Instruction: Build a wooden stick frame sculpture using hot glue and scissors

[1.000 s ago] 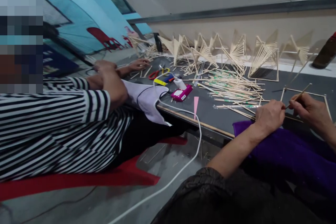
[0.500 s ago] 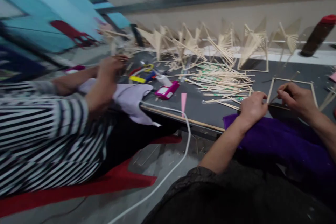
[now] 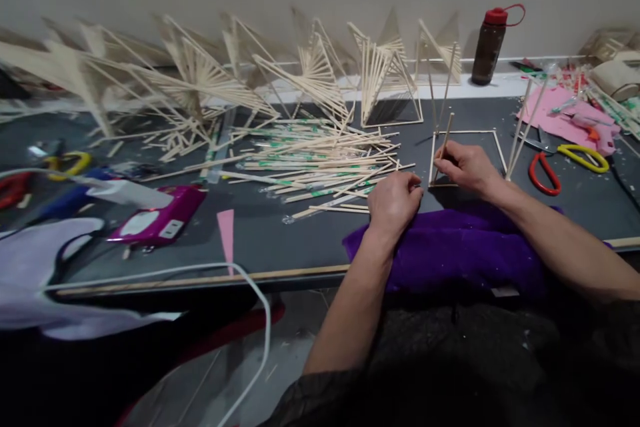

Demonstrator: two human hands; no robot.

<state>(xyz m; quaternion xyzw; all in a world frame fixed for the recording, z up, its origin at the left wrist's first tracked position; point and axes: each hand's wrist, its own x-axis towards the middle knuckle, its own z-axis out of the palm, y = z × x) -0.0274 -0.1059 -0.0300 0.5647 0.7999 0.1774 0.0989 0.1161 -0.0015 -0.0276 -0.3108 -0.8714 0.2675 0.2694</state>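
Grey tabletop [image 3: 290,243], slim stick [image 3: 448,131] (wooden), rectangular frame [image 3: 473,131]

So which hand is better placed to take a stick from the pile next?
Probably the left hand: it is close beside the pile, though whether it holds anything is unclear. The right hand is farther off, at the frame, and grips a stick.

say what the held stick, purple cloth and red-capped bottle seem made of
The stick in the right hand: probably wood or bamboo, plain tan without visible shine. The purple cloth: fabric, possibly velvety, as it drapes in soft folds. The bottle: likely plastic, smooth, with a dark, seemingly see-through body; glass can't be ruled out.
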